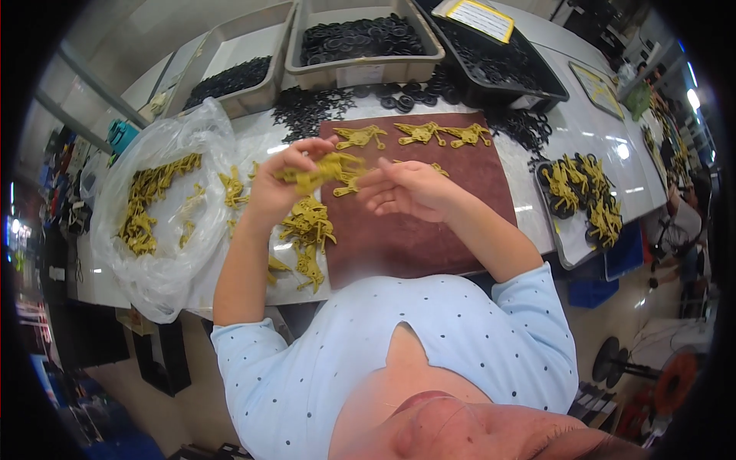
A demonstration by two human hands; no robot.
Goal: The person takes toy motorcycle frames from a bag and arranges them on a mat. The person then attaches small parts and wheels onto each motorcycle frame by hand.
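Note:
My left hand [277, 184] is closed around several yellow-green plastic parts [328, 170], blurred by motion, above the left edge of a brown-red mat [414, 238]. To their right, my right hand [410, 190] reaches in over the mat with its fingers loosely stretched toward them; nothing shows in it. Bird-shaped yellow-green parts [421, 133] lie in a row along the mat's far edge. More parts sit behind my hands, partly hidden by them. Just below my left hand, a heap of the same parts [308, 222] overlaps the mat's left edge.
A clear plastic bag [161, 280] with yellow-green parts lies at the left. Grey bins [366, 70] and a black bin [529, 98] of black parts line the back, with loose black rings [406, 98] before them. At right, a tray [573, 249] bears yellow-and-black pieces.

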